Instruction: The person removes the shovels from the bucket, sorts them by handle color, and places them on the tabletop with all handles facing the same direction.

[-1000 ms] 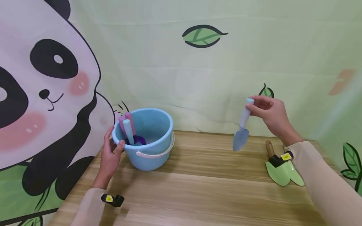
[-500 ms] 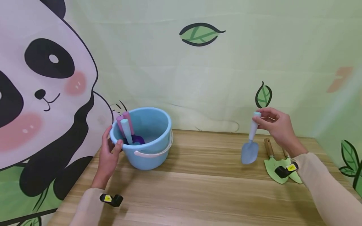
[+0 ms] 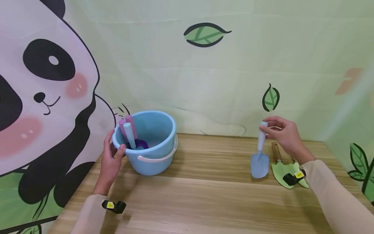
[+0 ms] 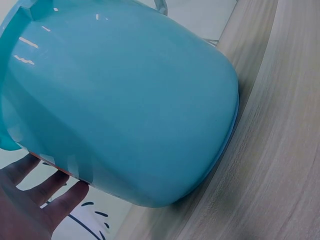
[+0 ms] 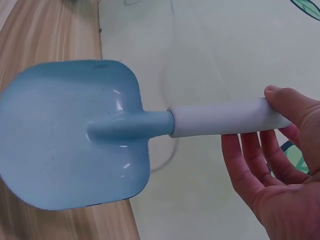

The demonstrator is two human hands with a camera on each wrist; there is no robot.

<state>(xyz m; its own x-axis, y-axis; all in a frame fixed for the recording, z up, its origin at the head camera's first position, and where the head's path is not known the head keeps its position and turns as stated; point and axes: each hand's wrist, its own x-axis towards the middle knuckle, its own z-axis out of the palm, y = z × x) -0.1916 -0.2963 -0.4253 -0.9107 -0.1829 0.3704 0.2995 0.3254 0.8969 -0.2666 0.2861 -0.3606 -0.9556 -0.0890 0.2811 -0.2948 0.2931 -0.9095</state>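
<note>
In the head view, my right hand pinches the top end of the pale handle of a small blue shovel, which hangs blade down at the right. The right wrist view shows its broad, rounded blue blade and my fingers along the handle end. At the left stands a light blue bucket with a white carrying handle. My left hand rests its extended fingers against the bucket's outer wall, thumb at the rim. Inside the bucket lean tools with pink handles and one with a light blue handle.
Right of the blue shovel, two green trowels with wooden handles lie on the wooden table, partly hidden by my right wrist's camera. Behind the table hangs a pale green backdrop with a printed panda at the left.
My right hand has lowered the blue shovel and shifted it slightly right, bringing its blade beside the green trowels. My left hand stays at the bucket.
</note>
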